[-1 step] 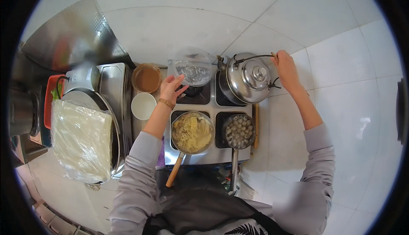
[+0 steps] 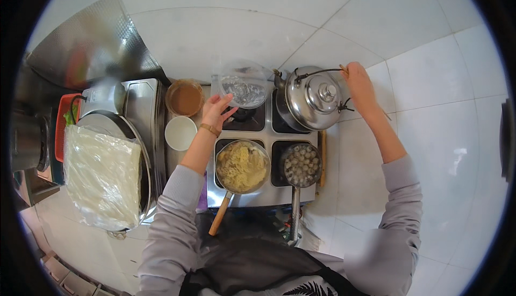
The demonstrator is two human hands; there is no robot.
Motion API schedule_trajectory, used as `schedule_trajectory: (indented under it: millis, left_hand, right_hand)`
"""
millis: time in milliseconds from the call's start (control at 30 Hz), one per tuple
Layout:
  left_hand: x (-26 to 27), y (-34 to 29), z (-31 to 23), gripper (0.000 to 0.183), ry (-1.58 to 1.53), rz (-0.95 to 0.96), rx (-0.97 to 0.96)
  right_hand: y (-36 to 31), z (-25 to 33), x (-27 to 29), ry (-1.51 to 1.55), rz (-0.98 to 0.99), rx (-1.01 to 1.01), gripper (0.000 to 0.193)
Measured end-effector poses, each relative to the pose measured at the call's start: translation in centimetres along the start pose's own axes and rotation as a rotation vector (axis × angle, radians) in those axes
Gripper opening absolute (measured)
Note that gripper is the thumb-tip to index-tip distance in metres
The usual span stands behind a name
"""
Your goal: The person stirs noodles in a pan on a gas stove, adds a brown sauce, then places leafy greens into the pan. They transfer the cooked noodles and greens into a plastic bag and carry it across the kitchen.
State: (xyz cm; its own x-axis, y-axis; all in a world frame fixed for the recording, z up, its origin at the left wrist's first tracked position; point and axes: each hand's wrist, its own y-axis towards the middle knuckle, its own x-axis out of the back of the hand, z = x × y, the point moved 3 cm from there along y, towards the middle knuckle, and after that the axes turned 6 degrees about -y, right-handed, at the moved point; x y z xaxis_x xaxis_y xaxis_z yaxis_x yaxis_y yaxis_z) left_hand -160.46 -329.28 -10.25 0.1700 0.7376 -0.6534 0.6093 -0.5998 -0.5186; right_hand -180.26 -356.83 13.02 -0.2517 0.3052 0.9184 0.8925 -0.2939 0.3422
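My left hand (image 2: 216, 112) grips the near edge of a clear round container (image 2: 244, 89), its fingers curled at the side. Water-like ripples or bubbles show inside it, above the back left burner. My right hand (image 2: 358, 85) is closed on the handle of a shiny metal kettle (image 2: 317, 100) over the back right burner. The kettle's spout points left, close to the container's rim; whether water is running cannot be made out. In front sit a wooden-handled pan (image 2: 243, 167) of yellow noodles in liquid and a metal-handled pan (image 2: 302, 165) full of round pale pieces in liquid.
The steel stove (image 2: 274, 135) stands against a tiled wall. To its left are a tub of brown liquid (image 2: 185, 98), a white bowl (image 2: 181, 133) and a round griddle covered by a plastic-wrapped stack (image 2: 102, 175). A red basket (image 2: 68, 117) lies farther left. Both pan handles stick out toward me.
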Motion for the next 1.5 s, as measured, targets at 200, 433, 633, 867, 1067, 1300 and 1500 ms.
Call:
schedule_trajectory:
  millis: [200,433,633,867,1067,1300,1500]
  left_hand:
    - [-1.3,0.3,0.5,0.077,0.029,0.044,0.014]
    - [-1.1,0.5,0.9,0.081,-0.043,0.025,0.025]
    - [-1.1,0.5,1.6,0.073,-0.037,0.031,0.009]
    - [-0.1,0.8,0.6,0.074,-0.038,0.055,0.015]
    - [0.1,1.0,0.7,0.074,-0.046,0.002,0.0]
    - [1.5,1.2,-0.4,0.077,-0.042,0.054,-0.013]
    - [2.0,1.8,-0.3,0.057,-0.067,0.023,-0.032]
  right_hand:
    - [-1.4,0.2,0.0,0.01,0.104,-0.096,0.027]
    - [-1.2,1.0,0.3,-0.076,0.034,0.11,0.03]
    - [-0.8,3.1,0.9,-0.11,0.012,0.215,0.03]
    - [0.4,5.1,0.7,-0.229,0.113,0.281,0.032]
    - [1.5,6.8,1.2,-0.244,0.131,0.332,0.028]
    - [3.0,8.9,0.9,-0.328,0.097,0.445,0.012]
    - [3.5,9.9,0.6,-0.303,0.105,0.442,0.01]
